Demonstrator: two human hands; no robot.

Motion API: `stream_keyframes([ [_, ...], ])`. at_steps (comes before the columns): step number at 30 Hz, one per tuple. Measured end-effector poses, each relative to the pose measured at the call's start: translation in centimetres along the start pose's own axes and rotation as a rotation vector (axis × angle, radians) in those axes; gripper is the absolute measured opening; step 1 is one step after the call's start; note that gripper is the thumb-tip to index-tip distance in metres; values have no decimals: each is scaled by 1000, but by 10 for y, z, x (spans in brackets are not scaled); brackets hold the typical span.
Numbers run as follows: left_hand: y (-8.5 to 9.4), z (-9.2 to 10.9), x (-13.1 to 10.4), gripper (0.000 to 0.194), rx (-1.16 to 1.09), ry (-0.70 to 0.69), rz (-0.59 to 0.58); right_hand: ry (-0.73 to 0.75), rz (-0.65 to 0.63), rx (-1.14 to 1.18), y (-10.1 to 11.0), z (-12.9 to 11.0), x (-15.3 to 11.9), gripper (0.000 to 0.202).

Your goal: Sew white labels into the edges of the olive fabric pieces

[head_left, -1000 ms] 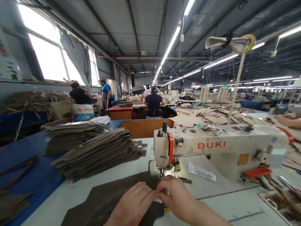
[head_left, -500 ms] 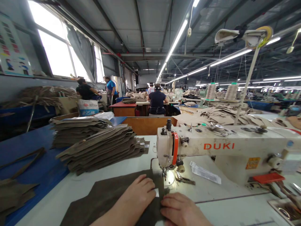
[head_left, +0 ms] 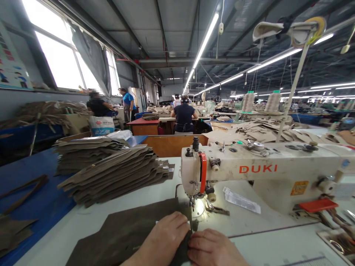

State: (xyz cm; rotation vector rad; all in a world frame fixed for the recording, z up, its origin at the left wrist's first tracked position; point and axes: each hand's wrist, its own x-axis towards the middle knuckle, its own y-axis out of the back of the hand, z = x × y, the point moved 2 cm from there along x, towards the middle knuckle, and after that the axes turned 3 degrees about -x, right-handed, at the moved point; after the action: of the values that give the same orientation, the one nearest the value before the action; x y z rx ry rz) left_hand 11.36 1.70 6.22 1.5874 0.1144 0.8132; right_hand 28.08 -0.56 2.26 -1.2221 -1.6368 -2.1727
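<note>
A dark olive-brown fabric panel [head_left: 130,221] lies flat on the sewing table, its right edge beside the needle area of the white sewing machine [head_left: 222,162]. My left hand [head_left: 168,238] rests on the panel, fingers curled and pinching near its right edge. Small white bits, apparently a label, peek out at its fingertips. Close by, my right hand [head_left: 212,246] has its fingers bent around the same edge, below the presser foot [head_left: 193,201]. The fingertips of both hands nearly meet, and the cloth between them is partly hidden.
Stacked fabric panels [head_left: 116,173] stand at the left, beside a blue surface [head_left: 41,207] with loose cloth. A printed paper strip [head_left: 241,200] lies on the machine bed. Thread cones [head_left: 247,102] stand behind the machine. A co-worker [head_left: 183,116] sits ahead, facing away.
My left hand has slid right to the panel's edge, its fingers now curled over the white label seen beside it before. The right hand stays at the edge. The view has shifted slightly.
</note>
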Motion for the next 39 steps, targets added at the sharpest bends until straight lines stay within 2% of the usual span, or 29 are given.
stream_keyframes([
  [2, -3, 1, 1, 18, -13, -8, 0, -2, 28, -10, -1, 0, 0, 13],
  [9, -6, -2, -2, 22, -67, -30, 17, 3, -76, -45, -5, 1, -1, 10],
  [11, -7, -3, -4, 26, -82, -54, 52, 5, -82, -45, -4, 0, 0, 12],
  [16, -10, -5, -6, 29, -83, -93, 109, 5, 45, -41, 0, 0, 3, 23],
  [26, -9, -3, -4, 25, -84, -89, 98, -2, 92, -25, 3, 0, 4, 30],
  [34, -6, 0, -5, 22, -90, -25, 21, -1, 4, 59, 0, 1, 0, 16],
  [36, -1, 3, -5, 25, -88, -2, 14, -54, -56, 97, 5, 2, 3, 13],
  [39, 4, 6, -8, 31, -79, 12, 34, -237, -228, 147, 19, 7, 13, 13],
])
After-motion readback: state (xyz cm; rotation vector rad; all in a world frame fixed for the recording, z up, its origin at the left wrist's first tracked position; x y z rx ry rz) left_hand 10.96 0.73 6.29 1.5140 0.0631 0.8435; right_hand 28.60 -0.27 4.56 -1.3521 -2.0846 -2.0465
